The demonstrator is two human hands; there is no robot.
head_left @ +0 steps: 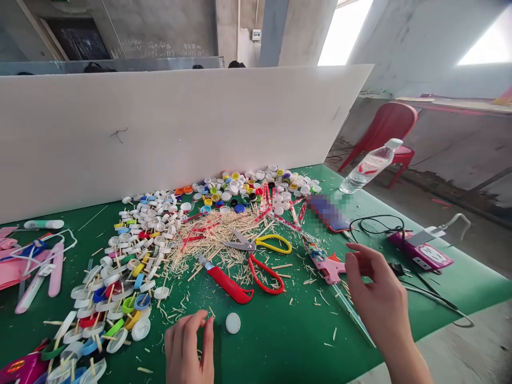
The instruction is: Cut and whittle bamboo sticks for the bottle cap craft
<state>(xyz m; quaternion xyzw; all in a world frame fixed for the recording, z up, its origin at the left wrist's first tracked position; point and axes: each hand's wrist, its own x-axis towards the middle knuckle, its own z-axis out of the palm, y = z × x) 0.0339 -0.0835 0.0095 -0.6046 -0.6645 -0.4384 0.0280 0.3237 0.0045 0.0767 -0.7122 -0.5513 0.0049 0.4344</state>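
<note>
My left hand [187,349] is at the table's front edge, thumb and forefinger drawn together in a pinch. A pale sliver of wood shows at the fingertips; I cannot make out whether it is held. Just right of that hand, a white bottle cap [233,323] lies by itself. My right hand [378,301] hovers by the handle of a pink glue gun [331,268], its fingers bent and apart, gripping nothing visible. A clear glue stick [352,312] extends from the gun's rear. Beyond the hands lie a red-handled utility knife [230,284] and scissors [274,244] with yellow and red loops.
Bottle caps with sticks in them [120,298] cover the left side. Behind the scissors is a heap of wooden sticks [224,229]. A phone [328,213], water bottle [370,169], and purple power strip [420,252] with cables stand right. A white board [180,133] closes the back.
</note>
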